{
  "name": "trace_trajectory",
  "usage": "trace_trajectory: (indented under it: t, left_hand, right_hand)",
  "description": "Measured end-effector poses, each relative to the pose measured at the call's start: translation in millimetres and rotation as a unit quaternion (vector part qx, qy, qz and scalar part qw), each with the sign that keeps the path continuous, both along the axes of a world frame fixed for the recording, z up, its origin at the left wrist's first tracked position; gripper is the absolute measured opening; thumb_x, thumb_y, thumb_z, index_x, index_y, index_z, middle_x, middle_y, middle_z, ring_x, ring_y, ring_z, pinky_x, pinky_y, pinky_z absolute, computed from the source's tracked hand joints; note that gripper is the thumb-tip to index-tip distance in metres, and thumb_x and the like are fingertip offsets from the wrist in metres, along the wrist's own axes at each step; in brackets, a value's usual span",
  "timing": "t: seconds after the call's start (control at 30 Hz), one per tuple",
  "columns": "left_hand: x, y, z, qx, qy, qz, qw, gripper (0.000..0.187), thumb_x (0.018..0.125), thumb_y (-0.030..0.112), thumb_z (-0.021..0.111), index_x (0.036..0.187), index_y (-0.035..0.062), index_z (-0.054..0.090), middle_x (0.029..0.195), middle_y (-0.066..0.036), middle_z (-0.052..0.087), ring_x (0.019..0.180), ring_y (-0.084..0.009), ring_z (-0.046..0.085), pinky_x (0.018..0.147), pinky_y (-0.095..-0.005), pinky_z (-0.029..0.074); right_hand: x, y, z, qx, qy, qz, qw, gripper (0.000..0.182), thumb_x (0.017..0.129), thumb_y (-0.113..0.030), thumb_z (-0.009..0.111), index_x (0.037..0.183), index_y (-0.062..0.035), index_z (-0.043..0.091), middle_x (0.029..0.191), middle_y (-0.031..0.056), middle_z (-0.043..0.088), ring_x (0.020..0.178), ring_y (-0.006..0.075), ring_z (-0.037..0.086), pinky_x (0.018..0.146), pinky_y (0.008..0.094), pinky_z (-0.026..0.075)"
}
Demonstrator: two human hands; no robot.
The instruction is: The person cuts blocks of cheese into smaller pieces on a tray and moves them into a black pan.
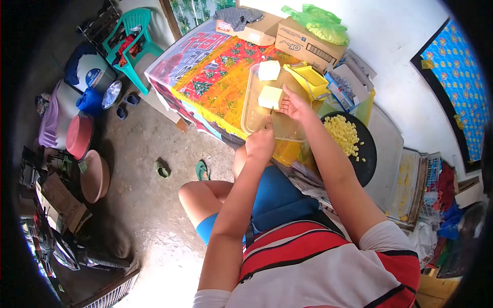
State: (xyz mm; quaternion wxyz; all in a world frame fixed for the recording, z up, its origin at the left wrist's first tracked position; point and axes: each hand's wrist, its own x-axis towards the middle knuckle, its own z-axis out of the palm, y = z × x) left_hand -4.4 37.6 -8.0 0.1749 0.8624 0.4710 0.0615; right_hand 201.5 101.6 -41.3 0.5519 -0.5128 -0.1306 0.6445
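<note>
My left hand (261, 140) is closed in a fist at the near edge of a clear plastic tray (250, 110). A thin dark piece, which looks like a knife (271, 111), juts from it towards a pale yellow block (270, 97); its blade is mostly hidden. Against the right side of that block my right hand (294, 104) curls its fingers, with the palm partly showing. A second pale block (269, 71) sits behind it in the tray. To the right, a round black pan (367, 149) holds many small yellow cubes (340, 134).
Beyond the tray are a yellow plastic container (308, 79), a cardboard box (303, 43) and a green plastic bag (321, 25). A patterned cloth (205, 87) covers the table. On the left stand a green chair (131, 41) and basins (95, 177); slippers (202, 170) lie on the floor.
</note>
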Motion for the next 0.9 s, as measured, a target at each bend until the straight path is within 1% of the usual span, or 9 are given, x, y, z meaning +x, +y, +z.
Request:
trace_trajectory:
  t: [0.13,0.23,0.33,0.53,0.9]
  left_hand:
    - [0.1,0.4,-0.8,0.001,0.007,-0.003,1.000,0.061,0.083,0.011,0.047,0.142,0.0059,0.033,0.086,-0.021,0.068,0.078,-0.0357,0.068,0.069,-0.0461,0.054]
    - [0.2,0.6,1.6,-0.006,0.015,-0.004,1.000,0.060,0.083,0.011,0.046,0.141,0.0055,0.034,0.087,-0.021,0.068,0.079,-0.0352,0.068,0.070,-0.0456,0.055]
    - [1.0,2.3,-0.3,-0.010,0.015,-0.005,1.000,0.059,0.083,0.010,0.046,0.141,0.0054,0.035,0.088,-0.021,0.068,0.080,-0.0348,0.068,0.071,-0.0451,0.055]
    - [0.2,1.9,3.1,-0.012,0.021,-0.007,1.000,0.059,0.083,0.010,0.045,0.142,0.0059,0.035,0.090,-0.020,0.068,0.082,-0.0341,0.068,0.072,-0.0443,0.055]
    - [0.1,2.7,5.9,-0.021,0.039,-0.016,0.999,0.061,0.084,0.010,0.045,0.144,0.0083,0.032,0.090,-0.020,0.068,0.082,-0.0338,0.068,0.072,-0.0439,0.055]
  right_hand:
    - [-0.3,-2.5,3.7,0.002,0.010,0.003,1.000,0.059,0.086,-0.052,0.061,0.113,0.0000,0.052,0.105,0.0129,0.064,0.098,0.0245,0.064,0.089,0.0404,0.052]
    - [-1.5,-2.4,3.4,0.002,0.004,0.002,1.000,0.063,0.085,-0.055,0.060,0.115,0.0005,0.051,0.106,0.0142,0.062,0.099,0.0266,0.061,0.087,0.0422,0.051]
    - [-0.4,-3.1,3.8,0.006,0.008,-0.003,1.000,0.061,0.086,-0.052,0.061,0.114,0.0012,0.051,0.107,0.0143,0.063,0.101,0.0257,0.062,0.090,0.0418,0.051]
    - [0.2,-2.5,2.3,-0.001,0.025,-0.009,1.000,0.062,0.086,-0.051,0.061,0.116,0.0024,0.050,0.109,0.0158,0.061,0.103,0.0270,0.061,0.092,0.0427,0.050]
    - [-1.5,-5.0,6.5,-0.006,0.035,-0.013,0.999,0.062,0.086,-0.051,0.061,0.114,0.0034,0.048,0.106,0.0157,0.062,0.099,0.0263,0.063,0.088,0.0410,0.052]
